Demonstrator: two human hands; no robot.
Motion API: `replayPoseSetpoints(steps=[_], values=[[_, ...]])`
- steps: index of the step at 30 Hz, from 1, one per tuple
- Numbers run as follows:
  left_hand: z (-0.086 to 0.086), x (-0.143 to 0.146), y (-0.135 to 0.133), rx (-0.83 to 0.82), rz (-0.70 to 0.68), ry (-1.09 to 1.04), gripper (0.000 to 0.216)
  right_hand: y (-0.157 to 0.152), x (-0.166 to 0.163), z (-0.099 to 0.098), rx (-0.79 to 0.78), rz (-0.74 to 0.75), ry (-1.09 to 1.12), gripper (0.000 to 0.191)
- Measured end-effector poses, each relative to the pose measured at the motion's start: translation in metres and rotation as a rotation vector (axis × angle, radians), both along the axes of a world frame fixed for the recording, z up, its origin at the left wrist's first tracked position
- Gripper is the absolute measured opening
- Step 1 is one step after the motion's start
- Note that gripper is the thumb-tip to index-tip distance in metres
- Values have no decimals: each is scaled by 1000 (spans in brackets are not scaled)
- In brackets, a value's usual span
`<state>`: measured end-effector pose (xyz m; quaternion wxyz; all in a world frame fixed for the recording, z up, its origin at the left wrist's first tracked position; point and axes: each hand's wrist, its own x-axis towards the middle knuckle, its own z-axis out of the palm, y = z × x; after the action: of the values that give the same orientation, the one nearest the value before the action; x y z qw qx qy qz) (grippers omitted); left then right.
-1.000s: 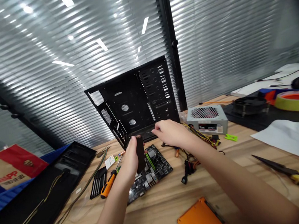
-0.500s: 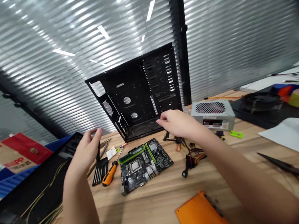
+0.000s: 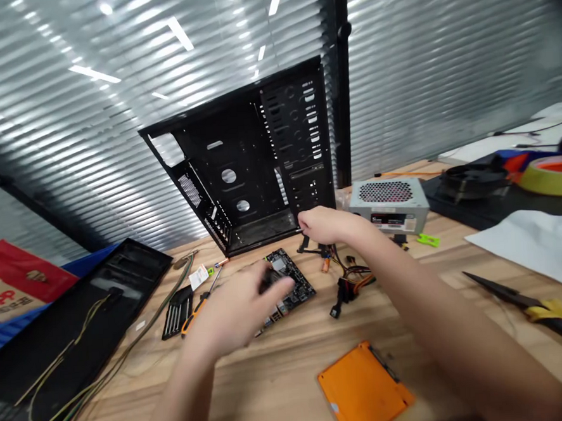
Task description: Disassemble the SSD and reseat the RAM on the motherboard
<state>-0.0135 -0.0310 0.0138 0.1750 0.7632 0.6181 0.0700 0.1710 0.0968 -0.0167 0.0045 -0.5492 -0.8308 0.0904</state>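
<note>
An empty black computer case [image 3: 240, 162] stands tilted on the wooden table. My right hand [image 3: 324, 225] is closed on its lower front edge. A motherboard [image 3: 292, 281] lies flat in front of the case. My left hand [image 3: 239, 309] hovers over the motherboard's near half and hides it. This hand is smeared by motion, with its fingers pointing toward the board, and nothing can be seen in it.
A grey power supply [image 3: 388, 202] with loose cables [image 3: 347, 282] sits to the right. An orange flat panel [image 3: 363, 386] lies near me. An orange screwdriver [image 3: 192, 310], black slot strips [image 3: 175, 313] and a black side panel [image 3: 78, 312] lie left. Yellow-handled pliers [image 3: 547, 313] lie right.
My left hand carried a black strip out to the left, then swung back over the motherboard. My right hand stayed at the case's lower edge.
</note>
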Motion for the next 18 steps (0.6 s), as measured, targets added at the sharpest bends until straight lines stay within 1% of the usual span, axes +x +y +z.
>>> replayPoseSetpoints(steps=[3,5,6,8,10,14,18], values=[[-21,29,-12,-138,-206,131,60,13,-8,-16,-110,-13,-84,31],[-32,41,-19,-207,-295,179,58,19,-14,-25,-139,-51,-128,35],[-36,44,-21,-228,-317,194,56,21,-17,-29,-142,-72,-144,38],[-40,48,-24,-243,-325,215,54,24,-21,-36,-135,-105,-163,41],[-41,50,-26,-240,-318,231,52,27,-24,-41,-118,-126,-170,41],[-40,50,-25,-250,-327,242,52,30,-26,-52,-84,-139,-175,37],[-38,49,-24,-258,-328,248,53,36,-29,-64,-90,-121,-180,32]])
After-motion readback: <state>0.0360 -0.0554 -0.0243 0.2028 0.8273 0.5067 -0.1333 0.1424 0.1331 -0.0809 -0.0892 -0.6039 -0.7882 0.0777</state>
